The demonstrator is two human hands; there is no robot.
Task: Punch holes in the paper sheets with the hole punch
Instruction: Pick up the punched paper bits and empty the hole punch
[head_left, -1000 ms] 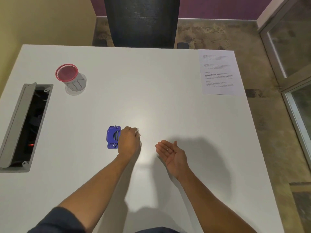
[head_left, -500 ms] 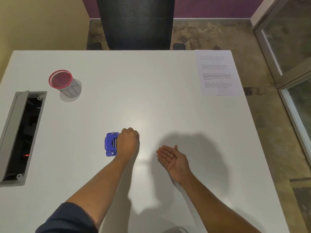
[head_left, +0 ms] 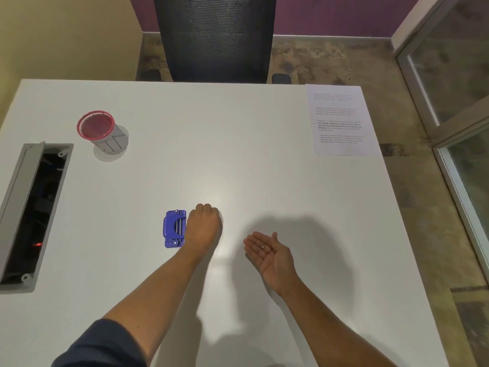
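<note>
A small blue hole punch (head_left: 173,229) lies on the white table (head_left: 238,160) near its middle. My left hand (head_left: 203,227) rests knuckles-up against the punch's right side, with the fingers curled under; whatever is beneath them is hidden. My right hand (head_left: 267,251) lies palm-up a little to the right, fingers spread, with a tiny white paper dot (head_left: 262,246) on the palm. A printed paper sheet (head_left: 338,120) lies flat at the far right corner, well away from both hands.
A grey cup with a red rim (head_left: 102,133) stands at the far left. An open grey cable box (head_left: 34,213) is set into the table's left edge. A black mesh chair (head_left: 214,35) stands behind the table, and a glass door (head_left: 455,102) is on the right.
Both hands stay where they were beside the punch. A small white bit by my left fingertips a second ago no longer shows clearly. The view has tilted slightly.
</note>
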